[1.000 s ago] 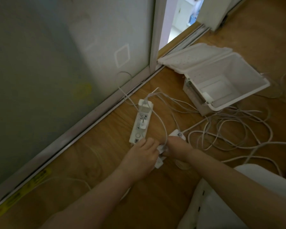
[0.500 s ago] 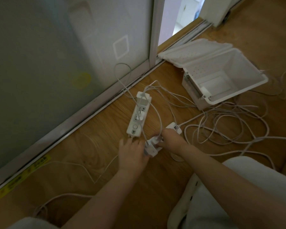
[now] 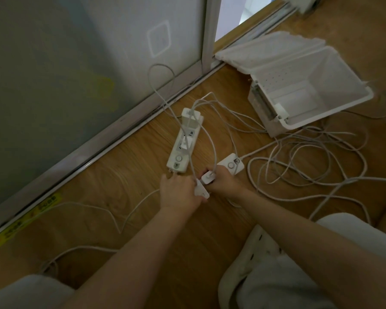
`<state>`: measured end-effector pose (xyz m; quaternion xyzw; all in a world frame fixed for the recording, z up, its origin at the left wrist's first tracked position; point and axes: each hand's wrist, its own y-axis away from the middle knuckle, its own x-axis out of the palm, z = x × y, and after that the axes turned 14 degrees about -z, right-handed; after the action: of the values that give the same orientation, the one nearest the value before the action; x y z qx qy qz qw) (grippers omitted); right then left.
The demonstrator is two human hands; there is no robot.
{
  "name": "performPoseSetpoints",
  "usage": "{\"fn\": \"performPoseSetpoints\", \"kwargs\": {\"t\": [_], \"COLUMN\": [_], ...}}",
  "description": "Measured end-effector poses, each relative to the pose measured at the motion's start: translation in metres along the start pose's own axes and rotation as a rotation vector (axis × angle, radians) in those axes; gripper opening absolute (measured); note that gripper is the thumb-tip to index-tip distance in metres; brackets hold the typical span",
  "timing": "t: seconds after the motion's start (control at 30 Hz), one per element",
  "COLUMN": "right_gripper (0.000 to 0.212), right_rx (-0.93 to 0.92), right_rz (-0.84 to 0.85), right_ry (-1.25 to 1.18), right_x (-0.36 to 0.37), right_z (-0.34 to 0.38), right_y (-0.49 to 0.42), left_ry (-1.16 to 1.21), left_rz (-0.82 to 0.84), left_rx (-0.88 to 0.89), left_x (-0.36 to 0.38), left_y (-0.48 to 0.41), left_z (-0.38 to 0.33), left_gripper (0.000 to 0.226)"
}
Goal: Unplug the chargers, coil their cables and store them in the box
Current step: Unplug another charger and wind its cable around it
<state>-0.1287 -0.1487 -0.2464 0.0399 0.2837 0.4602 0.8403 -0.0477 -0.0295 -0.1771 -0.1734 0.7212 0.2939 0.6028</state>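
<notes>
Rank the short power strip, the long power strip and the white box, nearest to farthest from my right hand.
1. Short power strip: just beyond the right hand.
2. Long power strip: ahead, left.
3. White box: far ahead, right.

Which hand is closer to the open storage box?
Right. The right hand is toward the camera and left of the box, gripping a charger; the left hand, gripping a second charger, is farther left.

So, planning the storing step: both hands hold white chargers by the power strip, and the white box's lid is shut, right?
No: the head view shows the lid of the white box open. The left hand and right hand do hold white chargers by the power strip.
</notes>
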Motion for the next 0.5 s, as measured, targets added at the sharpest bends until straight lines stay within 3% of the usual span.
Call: {"fn": "performPoseSetpoints", "kwargs": {"t": [0.5], "right_gripper": [0.043], "right_rx": [-0.03], "right_rz": [-0.031], "right_ry": [-0.167], "right_x": [-0.004], "right_z": [0.011], "right_y": [0.003], "left_ry": [-0.064], "left_rz": [0.036], "left_rx": [-0.016], "left_x": [-0.001], "left_y": [-0.003], "left_z": [-0.009], "left_gripper": [0.047]}}
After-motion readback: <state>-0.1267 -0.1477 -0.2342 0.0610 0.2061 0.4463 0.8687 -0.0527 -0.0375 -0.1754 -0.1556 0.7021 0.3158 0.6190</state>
